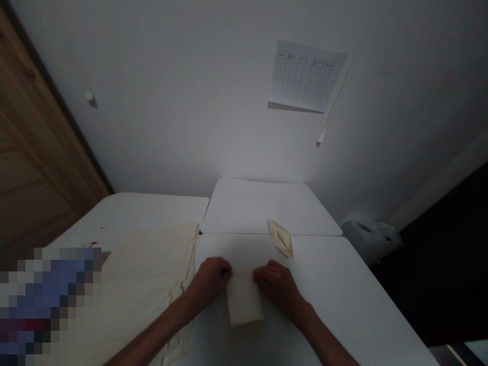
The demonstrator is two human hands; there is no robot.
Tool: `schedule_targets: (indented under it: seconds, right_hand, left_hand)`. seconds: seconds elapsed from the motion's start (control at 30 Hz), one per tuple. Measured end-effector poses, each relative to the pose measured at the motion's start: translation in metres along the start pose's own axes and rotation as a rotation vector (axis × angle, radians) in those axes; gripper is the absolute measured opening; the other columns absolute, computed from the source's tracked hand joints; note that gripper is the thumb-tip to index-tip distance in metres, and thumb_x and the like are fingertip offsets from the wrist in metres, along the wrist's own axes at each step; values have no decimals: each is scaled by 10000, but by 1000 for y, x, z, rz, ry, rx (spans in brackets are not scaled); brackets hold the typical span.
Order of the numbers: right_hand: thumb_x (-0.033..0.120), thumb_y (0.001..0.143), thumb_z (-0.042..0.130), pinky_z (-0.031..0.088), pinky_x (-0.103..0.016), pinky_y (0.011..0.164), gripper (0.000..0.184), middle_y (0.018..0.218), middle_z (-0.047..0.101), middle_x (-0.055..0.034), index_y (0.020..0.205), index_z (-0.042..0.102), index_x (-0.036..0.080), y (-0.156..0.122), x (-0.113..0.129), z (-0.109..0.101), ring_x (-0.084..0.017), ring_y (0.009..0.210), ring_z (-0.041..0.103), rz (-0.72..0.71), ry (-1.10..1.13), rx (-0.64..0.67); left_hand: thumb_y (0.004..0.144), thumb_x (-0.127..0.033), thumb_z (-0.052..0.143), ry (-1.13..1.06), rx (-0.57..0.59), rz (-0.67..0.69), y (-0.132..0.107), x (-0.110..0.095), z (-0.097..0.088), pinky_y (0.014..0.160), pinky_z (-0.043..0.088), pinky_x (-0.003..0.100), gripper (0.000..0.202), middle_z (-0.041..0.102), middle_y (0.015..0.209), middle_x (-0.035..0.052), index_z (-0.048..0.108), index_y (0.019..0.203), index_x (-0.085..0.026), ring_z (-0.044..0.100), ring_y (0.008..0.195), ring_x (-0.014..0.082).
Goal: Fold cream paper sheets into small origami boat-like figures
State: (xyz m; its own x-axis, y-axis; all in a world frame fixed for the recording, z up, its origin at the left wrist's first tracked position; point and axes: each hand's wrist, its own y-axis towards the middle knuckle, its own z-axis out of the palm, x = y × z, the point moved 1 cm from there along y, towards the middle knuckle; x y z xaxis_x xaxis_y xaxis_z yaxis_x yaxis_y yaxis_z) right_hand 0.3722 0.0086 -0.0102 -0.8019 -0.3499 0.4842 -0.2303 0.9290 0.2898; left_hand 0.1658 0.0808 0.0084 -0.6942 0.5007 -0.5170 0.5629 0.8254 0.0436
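A folded cream paper piece [244,302] lies on the white table [343,284] right in front of me. My left hand [210,280] has its fingers curled and pinched on the paper's upper left corner. My right hand [277,284] pinches the upper right corner, fingers closed against the fold. A small finished folded paper shape [281,238], tan and pointed, rests just beyond my right hand.
A stack of large cream sheets [148,274] lies to the left of my hands. A printed table sheet [305,76] hangs on the wall. A grey device [369,239] sits off the table's right edge. A wooden door [34,152] stands at left.
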Motion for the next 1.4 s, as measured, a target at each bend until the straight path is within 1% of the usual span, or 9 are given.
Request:
schedule_targets:
  seconds: [0.17, 0.27, 0.53, 0.63, 0.73, 0.9, 1.1, 1.23, 1.4]
  right_hand:
    - [277, 920, 535, 428, -285, 789, 166, 912, 732, -29, 946, 694, 237, -2, -10, -1, -171, 796, 606, -55, -66, 37]
    - [332, 875, 604, 438, -274, 726, 159, 890, 733, -18, 997, 684, 268, -4, -11, -7, -190, 801, 590, -71, -100, 68]
    - [409, 819, 663, 427, -266, 678, 335, 864, 715, -1, 1139, 618, 324, -7, -2, -22, -203, 815, 567, -51, -217, 193]
    - [426, 837, 636, 422, -267, 677, 340, 853, 708, -8, 1158, 606, 320, -7, 0, -23, -203, 810, 565, -53, -227, 205]
    - [431, 836, 631, 424, -274, 685, 357, 830, 700, -16, 1169, 600, 305, -7, 1, -23, -212, 817, 565, -53, -250, 211]
    - [452, 822, 638, 433, -286, 707, 436, 882, 688, -33, 1225, 557, 307, -8, 5, -27, -212, 830, 575, -45, -263, 249]
    - [516, 777, 659, 431, -316, 759, 588, 1014, 678, -47, 1290, 499, 279, -10, 8, -32, -238, 903, 552, -48, -240, 321]
    - [615, 725, 657, 423, -343, 796, 740, 1040, 664, -64, 1341, 455, 257, -13, 8, -36, -254, 931, 535, -50, -206, 350]
    - [629, 637, 717, 389, -382, 896, 918, 1231, 592, -73, 1400, 377, 247, -18, 5, -37, -273, 1016, 501, -74, -161, 373]
  left_hand:
    - [787, -110, 513, 53, -31, 33, -4, -3, 5, 682, 407, 266, 212, 639, 736, 54, 702, 708, -164, 597, 723, 183]
    - [813, -101, 504, 66, -61, 52, -7, -3, 9, 680, 418, 264, 217, 610, 750, 51, 671, 689, -162, 584, 735, 180]
    - [843, -65, 476, 82, -176, 144, -11, 3, 18, 752, 452, 343, 186, 577, 879, 77, 631, 806, -160, 532, 864, 220]
    - [843, -37, 473, 80, -137, 264, -10, 3, 16, 764, 454, 338, 235, 575, 870, 65, 614, 714, -173, 511, 890, 216]
    - [847, -37, 489, 68, -58, 378, -12, 3, 12, 753, 466, 305, 232, 583, 847, 46, 613, 714, -181, 516, 870, 196]
    - [830, -138, 577, 64, 22, 444, -27, 2, 4, 854, 476, 373, 82, 562, 1002, 74, 608, 897, -176, 513, 964, 226]
    - [818, -257, 619, 74, 36, 481, -39, 6, -2, 973, 437, 450, 375, 531, 1207, 121, 549, 1177, -173, 480, 1147, 284]
    - [807, -294, 642, 119, 33, 479, -41, 10, -3, 1006, 411, 468, 471, 526, 1259, 135, 512, 1238, -159, 457, 1199, 305]
    - [811, -339, 635, 161, 42, 466, -43, 14, -2, 1017, 388, 495, 529, 511, 1304, 149, 480, 1283, -156, 447, 1222, 317]
